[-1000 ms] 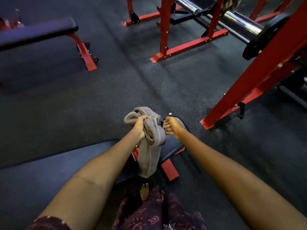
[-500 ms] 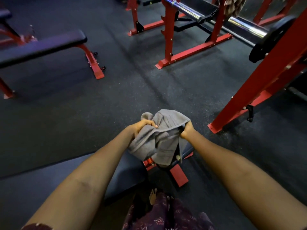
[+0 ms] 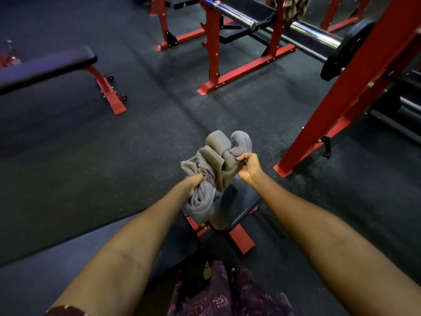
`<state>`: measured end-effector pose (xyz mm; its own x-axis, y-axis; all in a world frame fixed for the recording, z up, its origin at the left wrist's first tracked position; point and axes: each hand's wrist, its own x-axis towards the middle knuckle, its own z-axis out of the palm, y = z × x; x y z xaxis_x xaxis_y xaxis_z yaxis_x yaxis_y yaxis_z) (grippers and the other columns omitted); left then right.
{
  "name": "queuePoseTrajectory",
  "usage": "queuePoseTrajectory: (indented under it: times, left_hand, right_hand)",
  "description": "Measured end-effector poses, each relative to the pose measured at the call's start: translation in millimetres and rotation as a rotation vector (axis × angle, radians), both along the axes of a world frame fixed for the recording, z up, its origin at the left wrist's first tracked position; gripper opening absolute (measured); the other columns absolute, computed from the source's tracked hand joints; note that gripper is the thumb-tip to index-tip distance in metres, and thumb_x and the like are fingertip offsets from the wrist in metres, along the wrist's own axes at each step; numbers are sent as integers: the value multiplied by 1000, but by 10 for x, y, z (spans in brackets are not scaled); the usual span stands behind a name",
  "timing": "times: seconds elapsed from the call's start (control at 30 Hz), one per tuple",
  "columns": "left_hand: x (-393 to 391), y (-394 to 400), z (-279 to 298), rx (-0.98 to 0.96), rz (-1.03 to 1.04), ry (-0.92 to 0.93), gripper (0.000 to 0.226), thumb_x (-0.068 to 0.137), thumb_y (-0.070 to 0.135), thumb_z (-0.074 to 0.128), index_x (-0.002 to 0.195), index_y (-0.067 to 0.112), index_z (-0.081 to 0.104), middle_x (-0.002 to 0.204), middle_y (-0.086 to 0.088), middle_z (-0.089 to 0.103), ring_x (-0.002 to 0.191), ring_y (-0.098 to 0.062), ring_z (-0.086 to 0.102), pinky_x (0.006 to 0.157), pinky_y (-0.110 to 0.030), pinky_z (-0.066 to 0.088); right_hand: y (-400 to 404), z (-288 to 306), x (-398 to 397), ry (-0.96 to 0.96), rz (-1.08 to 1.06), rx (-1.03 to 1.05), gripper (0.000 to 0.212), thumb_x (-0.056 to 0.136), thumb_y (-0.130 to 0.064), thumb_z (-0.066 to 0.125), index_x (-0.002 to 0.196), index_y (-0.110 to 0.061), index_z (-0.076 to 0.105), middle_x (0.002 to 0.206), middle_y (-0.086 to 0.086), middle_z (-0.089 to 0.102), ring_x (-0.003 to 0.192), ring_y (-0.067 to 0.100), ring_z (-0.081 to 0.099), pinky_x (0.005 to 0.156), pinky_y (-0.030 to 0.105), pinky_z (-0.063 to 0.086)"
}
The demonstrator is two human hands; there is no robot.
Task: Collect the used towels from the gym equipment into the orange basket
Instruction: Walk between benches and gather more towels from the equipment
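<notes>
Here, at the centre of the frame, both bare hands hold a grey towel bunched up in the air, above the end of a dark padded bench that runs in from the lower left. The left hand has its fingers clenched around the lower wad of cloth. The right hand pinches a fold of the upper part between thumb and fingers.

A loose tail of the towel hangs down past the bench end, close to its red foot. It could, I judge, snag on that frame or drag on the dark rubber floor if the hands drop or swing. The right hand's pinch looks light, so a tug could free that fold and let the bundle spill open.

The orange basket is nowhere in view, so where the towel must go cannot be told. At the top right, something like a brownish towel drapes over the red rack by the steel barbell, but the frame edge cuts it off. A second bench sits at the upper left, with no towel visible on the part shown. The left fingertips are buried in cloth.
</notes>
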<state>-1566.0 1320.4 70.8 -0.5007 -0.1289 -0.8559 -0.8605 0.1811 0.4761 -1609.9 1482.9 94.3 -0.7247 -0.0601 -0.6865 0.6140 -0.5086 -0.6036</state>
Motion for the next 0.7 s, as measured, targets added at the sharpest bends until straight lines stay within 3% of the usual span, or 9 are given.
queuePoseTrajectory:
  times: [0.13,0.2,0.27,0.33,0.4,0.5,0.57,0.63,0.7]
  left_hand:
    - [-35,163,153,99,-11,-1,42,103,22,20,98,2,56,112,-18,65,122,-36,49,114,-30,30]
    - [-124,219,167,191,30,-13,43,104,27,14,101,11,54,108,-5,67,112,-20,61,100,-12,41]
    - [-175,305,136,255,115,21,42,104,31,17,93,8,51,79,-3,58,72,-11,57,70,-10,44]
    - [-129,446,164,315,147,65,35,103,28,28,89,9,53,83,-6,54,71,-13,52,71,-24,47]
    - [-107,615,166,334,152,126,26,101,21,34,85,17,54,88,-4,57,75,-15,56,70,-29,51]
    - [-102,949,275,408,192,200,37,102,29,32,121,6,54,113,-17,56,102,-25,58,99,-36,46]
    - [-76,1183,341,441,160,224,49,101,38,30,126,0,50,120,-22,55,118,-30,53,103,-39,43]
    - [30,1378,405,480,72,239,51,97,42,34,121,2,56,119,-24,60,107,-31,60,92,-42,50]
    - [174,1578,475,555,29,264,55,90,41,43,124,1,56,128,-27,56,109,-35,60,96,-46,48]
  right_hand:
    - [29,177,139,27,37,0,26,43,-3,31,33,-11,53,45,1,60,56,22,56,61,25,43]
    - [42,234,225,64,113,18,21,45,-6,31,38,-12,50,42,-1,56,44,19,53,54,24,37]
    - [97,282,278,126,204,89,13,61,-7,38,58,-13,49,45,-2,55,47,17,48,49,22,35]
    - [215,342,305,155,263,208,19,85,-22,45,68,-15,50,52,-2,54,54,15,45,52,25,34]
    - [376,403,355,181,328,337,30,93,-38,50,88,-11,63,80,9,63,75,22,57,70,34,47]
    - [680,442,473,240,353,521,46,92,-26,59,131,-2,52,132,17,56,119,30,55,102,40,45]
    - [946,480,585,264,292,585,46,91,-14,60,135,-4,50,137,14,52,125,28,51,95,27,44]
    - [1226,527,690,286,211,653,43,90,-10,59,132,-4,53,136,12,53,125,26,51,89,22,40]
    - [1499,567,825,301,174,721,41,91,-11,58,131,-3,54,137,13,53,123,25,52,90,23,41]
